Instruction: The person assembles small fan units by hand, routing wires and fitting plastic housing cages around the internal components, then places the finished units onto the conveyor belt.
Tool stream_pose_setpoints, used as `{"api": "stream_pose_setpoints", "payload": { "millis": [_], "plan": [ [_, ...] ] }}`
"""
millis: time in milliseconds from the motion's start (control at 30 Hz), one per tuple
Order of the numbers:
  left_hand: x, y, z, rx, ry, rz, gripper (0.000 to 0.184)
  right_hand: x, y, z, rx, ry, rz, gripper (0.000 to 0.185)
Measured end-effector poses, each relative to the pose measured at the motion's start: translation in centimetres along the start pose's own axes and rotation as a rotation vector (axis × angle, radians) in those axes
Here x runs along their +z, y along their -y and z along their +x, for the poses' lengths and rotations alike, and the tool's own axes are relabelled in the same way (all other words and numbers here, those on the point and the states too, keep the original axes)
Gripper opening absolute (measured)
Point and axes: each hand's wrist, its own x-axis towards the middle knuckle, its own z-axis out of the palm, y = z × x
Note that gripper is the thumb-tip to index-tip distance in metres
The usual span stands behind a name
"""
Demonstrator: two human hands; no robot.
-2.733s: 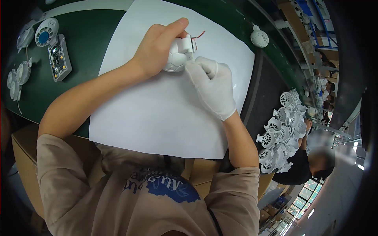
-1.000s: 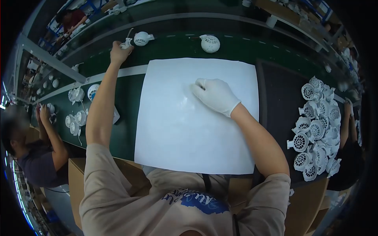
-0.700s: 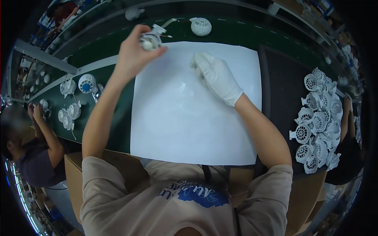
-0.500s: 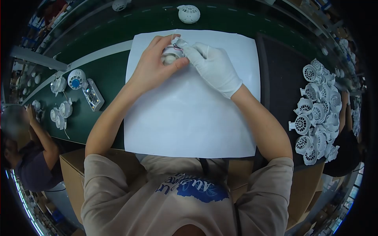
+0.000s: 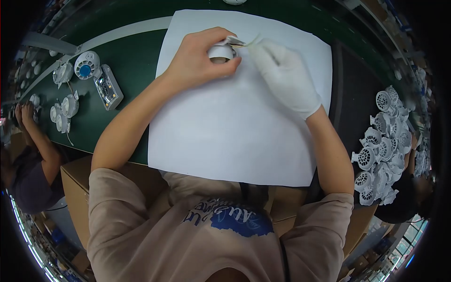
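The bare left hand [image 5: 199, 58] clamps a small rounded white plastic housing [image 5: 220, 51] between its thumb and fingers, with the housing's open side partly visible. The housing is held over the upper part of a large white rectangular sheet [image 5: 230, 127], inside the sheet's far and left edges. The right hand [image 5: 287, 77], in a white fabric glove, is just beside it, fingers bent and close together near a thin pale strip [image 5: 254, 40]; motion blur makes it impossible to tell whether they grip it.

Below both hands, a wide stretch of sheet surface runs to its near edge, giving sideways room between the forearms. The sheet's right edge lies alongside a black mat [image 5: 350, 101], and beyond stands a heap of white plastic grille housings [image 5: 385, 145]. On the green tabletop [image 5: 134, 51] to the left, a white round part with a blue centre [image 5: 86, 65] adjoins a rectangular clear-and-silver device [image 5: 108, 88], well apart from the sheet's left edge.
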Motion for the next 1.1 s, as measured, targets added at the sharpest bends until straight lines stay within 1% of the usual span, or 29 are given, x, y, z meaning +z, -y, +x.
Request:
{"api": "stream_pose_setpoints", "payload": {
  "millis": [33, 67, 167, 200, 300, 333, 433, 467, 500, 567, 600, 700, 733, 767, 833, 867, 900, 967, 1000, 1033, 1067, 1100],
  "plan": [
    [0.0, -0.1, 0.1, 0.079, -0.005, 0.047, 0.031, 0.0, 0.1, -0.2, 0.017, -0.071, 0.113, 0.028],
    [0.2, -0.2, 0.1, 0.159, -0.010, 0.093, 0.030, 0.1, 0.1, -0.5, 0.025, -0.065, 0.110, 0.028],
    [1.2, -0.7, 0.2, 0.193, -0.046, 0.125, 0.029, 0.1, 0.1, -0.7, -0.179, -0.272, -0.091, 0.027],
    [1.3, -0.8, 0.3, 0.215, -0.061, 0.145, 0.028, 0.1, 0.2, -0.4, -0.182, -0.273, -0.099, 0.027],
    [1.6, -0.7, 0.0, 0.189, -0.084, 0.094, 0.028, 0.1, 0.9, 0.4, 0.106, -0.336, 0.152, 0.026],
    [1.7, -0.6, -0.1, 0.177, -0.088, 0.072, 0.027, 0.1, 1.2, 0.4, 0.103, -0.329, 0.143, 0.026],
    [2.7, -1.1, -0.6, 0.147, -0.117, 0.062, 0.027, 0.7, 3.0, -0.4, 0.334, -0.262, 0.595, 0.029],
    [2.8, -1.1, -0.9, 0.128, -0.127, 0.061, 0.027, 1.4, 3.4, -0.9, 0.335, -0.253, 0.597, 0.029],
    [2.6, -1.0, -1.1, 0.119, -0.132, 0.066, 0.027, 2.1, 3.9, -1.5, 0.294, -0.192, 0.549, 0.031],
    [2.3, -0.9, -1.0, 0.180, -0.116, 0.058, 0.027, 3.1, 4.3, -2.1, 0.205, -0.078, 0.450, 0.035],
    [2.1, -0.9, -1.0, 0.214, -0.106, 0.051, 0.027, 3.0, 4.0, -2.0, 0.206, -0.075, 0.450, 0.035],
    [2.0, -1.4, -1.0, 0.185, -0.135, 0.062, 0.028, 1.5, 2.4, -1.3, 0.201, -0.233, 0.426, 0.033],
    [1.9, -1.5, -1.0, 0.172, -0.148, 0.069, 0.029, 1.3, 2.5, -1.3, 0.200, -0.235, 0.423, 0.033],
    [2.0, -1.5, -1.0, 0.175, -0.147, 0.065, 0.029, 1.2, 2.9, -1.2, 0.250, -0.234, 0.497, 0.031],
    [2.2, -1.0, -1.1, 0.219, -0.117, 0.149, 0.028, 1.3, 3.4, -1.2, 0.350, -0.231, 0.650, 0.027],
    [2.3, -0.9, -1.2, 0.237, -0.103, 0.193, 0.028, 1.6, 3.5, -1.5, 0.351, -0.231, 0.650, 0.027],
    [2.1, -1.0, -1.3, 0.233, -0.102, 0.192, 0.028, 2.2, 3.7, -2.2, 0.191, -0.151, 0.425, 0.025],
    [1.7, -1.3, -1.4, 0.225, -0.032, 0.173, 0.028, 3.0, 3.7, -3.1, -0.129, 0.009, -0.027, 0.020],
    [1.7, -1.4, -1.4, 0.224, 0.004, 0.158, 0.028, 2.1, 3.2, -2.5, -0.125, 0.008, -0.029, 0.020],
    [1.8, -1.8, -1.6, 0.224, 0.006, 0.149, 0.028, 0.3, 2.1, -1.4, -0.256, -0.184, -0.180, 0.017],
    [1.8, -2.9, -1.7, 0.148, -0.006, 0.065, 0.029, -0.8, 1.3, -0.6, -0.384, -0.374, -0.338, 0.014],
    [2.0, -4.1, -1.7, 0.079, -0.017, -0.022, 0.031, -1.0, 0.9, -0.4, -0.373, -0.376, -0.357, 0.014]
  ]
}}
